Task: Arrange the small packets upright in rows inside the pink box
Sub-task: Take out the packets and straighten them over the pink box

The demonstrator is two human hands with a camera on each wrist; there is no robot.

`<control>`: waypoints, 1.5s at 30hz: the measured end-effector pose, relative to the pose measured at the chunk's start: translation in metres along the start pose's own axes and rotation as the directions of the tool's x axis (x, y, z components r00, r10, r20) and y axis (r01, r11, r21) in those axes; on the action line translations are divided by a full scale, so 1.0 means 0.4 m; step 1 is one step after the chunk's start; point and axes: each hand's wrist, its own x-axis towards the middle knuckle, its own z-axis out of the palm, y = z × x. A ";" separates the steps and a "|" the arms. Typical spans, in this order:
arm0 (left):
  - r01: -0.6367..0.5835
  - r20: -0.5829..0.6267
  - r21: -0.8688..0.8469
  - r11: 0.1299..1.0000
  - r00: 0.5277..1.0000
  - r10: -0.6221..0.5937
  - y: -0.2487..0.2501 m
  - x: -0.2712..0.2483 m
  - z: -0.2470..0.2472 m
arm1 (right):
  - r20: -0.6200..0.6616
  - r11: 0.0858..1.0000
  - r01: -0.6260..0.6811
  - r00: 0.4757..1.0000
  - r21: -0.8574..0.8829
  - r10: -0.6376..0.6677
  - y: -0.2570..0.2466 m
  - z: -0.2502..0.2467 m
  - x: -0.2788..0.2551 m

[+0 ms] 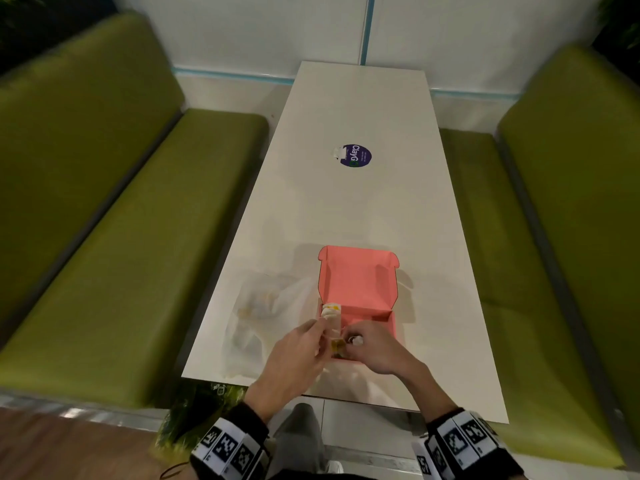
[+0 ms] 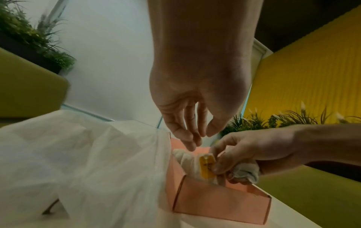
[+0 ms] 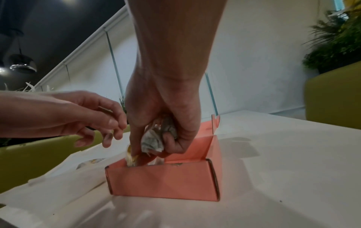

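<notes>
The pink box (image 1: 395, 325) stands open near the table's front edge, its lid (image 1: 358, 278) tipped back. White and yellow packets (image 1: 330, 310) stand along its left side. My right hand (image 1: 349, 337) reaches into the box (image 3: 162, 179). It grips a crumpled bunch of packets (image 3: 154, 138) in the palm, and its fingertips pinch a yellow packet (image 2: 206, 165) down at the near left corner. My left hand (image 2: 197, 138) hovers just above the box's left side, fingers relaxed and holding nothing.
A clear plastic bag (image 1: 263, 313) with more packets lies on the white table (image 1: 346, 202) left of the box. A round purple sticker (image 1: 355, 155) sits farther back. Green benches (image 1: 121, 237) run along both sides.
</notes>
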 end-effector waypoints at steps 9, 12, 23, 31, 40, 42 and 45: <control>0.085 0.058 0.088 0.992 0.994 -0.091 0.004 -0.006 0.023 | -0.117 0.998 -0.062 0.991 0.022 0.064 0.003 0.059 0.049; 0.084 0.090 0.134 0.987 0.991 -0.097 0.000 -0.009 0.025 | -0.190 0.994 -0.028 0.981 0.110 0.049 -0.002 0.067 0.052; -0.158 0.246 0.370 0.916 0.967 0.067 -0.009 -0.010 0.071 | -0.360 1.000 -0.031 0.933 -0.003 0.028 0.004 0.101 0.036; -0.133 0.264 0.357 0.924 0.964 0.037 0.003 -0.015 0.066 | -0.203 0.960 0.162 0.956 -0.227 -0.210 0.033 0.099 0.023; -0.176 0.297 0.437 0.882 0.954 0.044 0.017 -0.014 0.064 | -0.198 0.985 0.142 0.967 -0.095 -0.158 0.033 0.092 0.028; -0.157 0.282 0.455 0.876 0.959 0.025 0.022 -0.014 0.059 | -0.289 0.987 0.120 0.954 0.109 -0.084 0.031 0.079 0.025; -0.138 0.184 0.379 0.915 0.980 0.072 0.037 -0.003 0.048 | -0.436 0.912 0.121 0.898 0.392 0.068 0.014 0.047 0.014</control>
